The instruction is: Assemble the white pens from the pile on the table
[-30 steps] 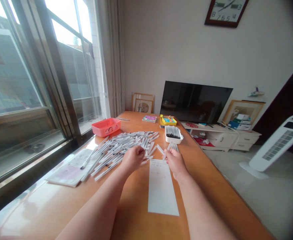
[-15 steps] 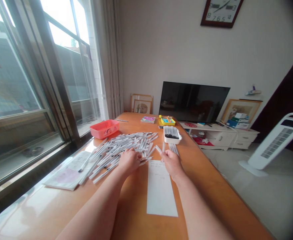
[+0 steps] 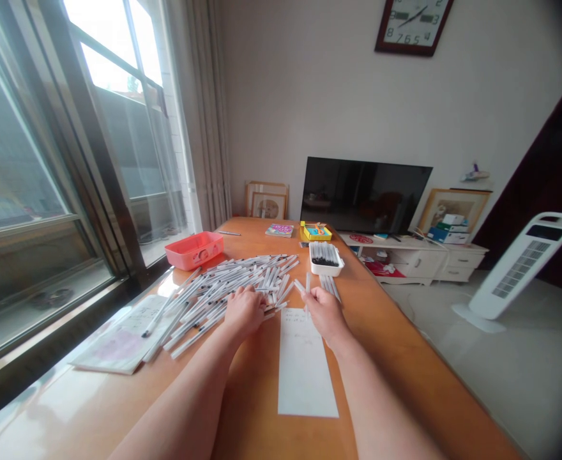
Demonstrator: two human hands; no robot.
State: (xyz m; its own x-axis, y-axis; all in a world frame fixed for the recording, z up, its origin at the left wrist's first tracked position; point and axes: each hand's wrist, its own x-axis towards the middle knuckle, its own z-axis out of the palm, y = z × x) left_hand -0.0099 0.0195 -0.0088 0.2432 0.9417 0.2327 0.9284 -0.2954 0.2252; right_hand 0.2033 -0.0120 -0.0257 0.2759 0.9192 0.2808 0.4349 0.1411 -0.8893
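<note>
A loose pile of whitish pens (image 3: 243, 281), some showing black ends, spreads over the wooden table. My left hand (image 3: 245, 310) rests at the near right edge of that pile with its fingers curled down; whatever lies under the fingertips is hidden. Between thumb and fingers, my right hand (image 3: 326, 313) pinches a couple of pens (image 3: 299, 285) that stick out at different angles. Below it lies a long white sheet of paper (image 3: 306, 370) with faint writing at its top. Just beyond my right hand, several pens (image 3: 329, 287) lie side by side.
Behind those pens stands a white box (image 3: 327, 268) filled with pens. A red plastic basket (image 3: 192, 253) sits beyond the pile, near the window. Papers (image 3: 118, 342) lie at left, partly under pens. A yellow box (image 3: 317, 232) and a booklet (image 3: 280, 230) are farther back.
The whole view has shifted slightly, so things appear a little farther left. Both hands keep nearly the same places and finger shapes, and the pens stay in my right hand.
</note>
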